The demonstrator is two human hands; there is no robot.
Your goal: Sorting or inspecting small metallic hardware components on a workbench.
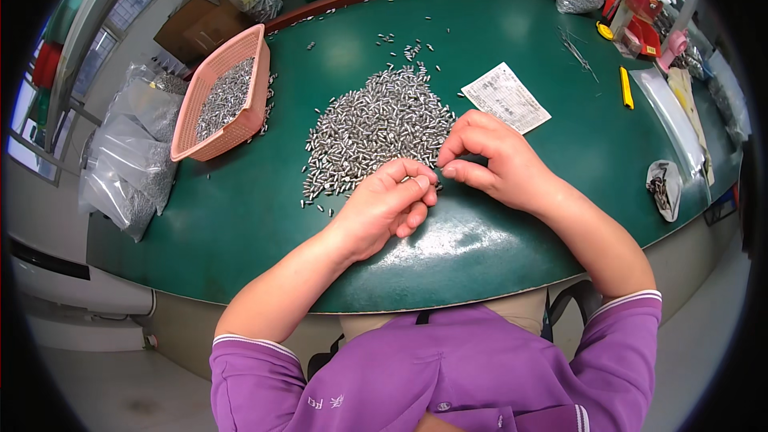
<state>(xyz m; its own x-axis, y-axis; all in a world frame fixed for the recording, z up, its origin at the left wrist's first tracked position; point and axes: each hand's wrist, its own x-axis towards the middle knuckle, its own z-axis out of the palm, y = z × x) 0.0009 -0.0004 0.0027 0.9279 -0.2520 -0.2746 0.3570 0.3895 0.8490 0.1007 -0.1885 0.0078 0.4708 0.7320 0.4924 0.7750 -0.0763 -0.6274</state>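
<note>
A heap of small silvery metal pins (376,124) lies on the green tabletop (264,224) in front of me. At the heap's near right edge my two hands almost meet. My left hand (392,202) is closed, thumb pressed against the curled fingers; what it holds, if anything, is hidden. My right hand (492,152) is pinched, thumb and forefinger tips close together. A tiny dark bit shows at those tips, too small to name. Left of the heap stands a pink plastic basket (180,124) partly filled with similar pins.
Beyond my right hand lies a printed paper sheet (506,98). Clear bags of metal parts (132,168) sit at the left edge. To the right are a yellow cutter (626,88), thin wires (578,56) and a small bag of dark pieces (663,190). Loose pins are scattered around the heap.
</note>
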